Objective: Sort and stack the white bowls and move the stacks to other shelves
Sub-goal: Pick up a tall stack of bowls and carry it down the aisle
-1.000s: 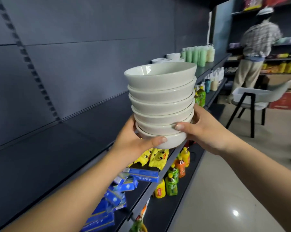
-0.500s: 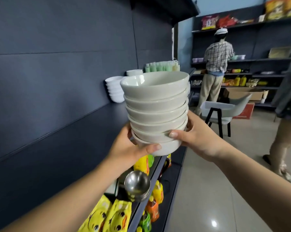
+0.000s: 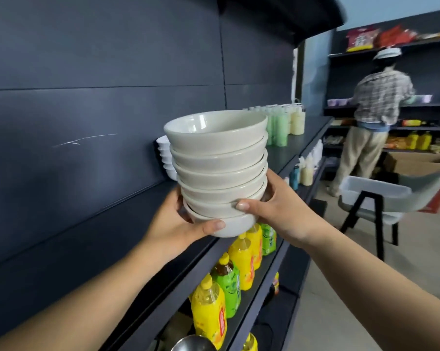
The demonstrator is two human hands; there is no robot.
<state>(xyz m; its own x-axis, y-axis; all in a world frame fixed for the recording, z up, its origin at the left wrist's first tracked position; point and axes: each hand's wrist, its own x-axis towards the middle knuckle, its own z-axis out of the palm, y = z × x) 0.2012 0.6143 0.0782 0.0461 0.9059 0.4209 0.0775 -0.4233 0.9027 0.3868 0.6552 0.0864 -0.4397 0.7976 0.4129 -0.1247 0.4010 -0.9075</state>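
Note:
A stack of several white bowls (image 3: 217,168) is held up in front of me, above the edge of a dark shelf (image 3: 305,138). My left hand (image 3: 173,224) grips the bottom bowl from the left, thumb across its front. My right hand (image 3: 277,211) grips the stack's lower bowls from the right, thumb on the front. Another stack of white bowls (image 3: 164,155) stands on the shelf against the dark back wall, mostly hidden behind the held stack.
Green and cream bottles (image 3: 282,122) stand further along the shelf. Yellow and green drink bottles (image 3: 229,279) fill the shelf below. A person in a plaid shirt (image 3: 376,117) stands at far shelves. A chair with a tub (image 3: 381,196) sits in the aisle.
I have moved forward along the shelf with the stack; the shelved bowl stack and bottles are nearer. Both hands keep the same hold.

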